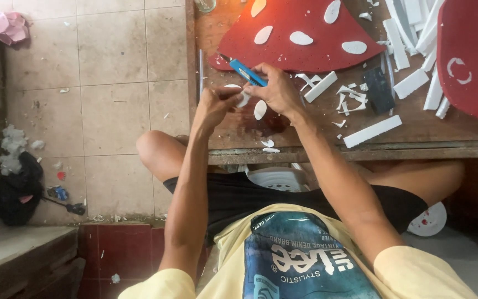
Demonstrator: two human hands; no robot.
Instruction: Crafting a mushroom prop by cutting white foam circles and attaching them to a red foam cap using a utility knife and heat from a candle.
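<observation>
Head view, person seated at a wooden counter [394, 138], both arms extended forward over its near edge. Right hand [278, 91] closed around a blue utility knife [248, 73]; knife's long axis runs diagonally, tip pointing up and to the left toward the red spotted sheet [300, 52], handle end buried in the palm. Left hand [212, 105] closed in a pinch on a small white foam piece [243, 99], held between the two hands just above the counter surface. The foam piece sits directly beside the right hand's fingers and just below the knife; both hands are in contact or nearly so, the left being the one that carries the piece. Exact finger placement on the piece is partly hidden by the knuckles. A second white oval cut-out [260, 109] lies on the counter just below the right hand, and two more small ovals [269, 146] rest near the counter's front edge. White foam strips [373, 131] and offcuts are scattered to the right, well apart from the hands. A dark rectangular block [379, 90] lies among them.
</observation>
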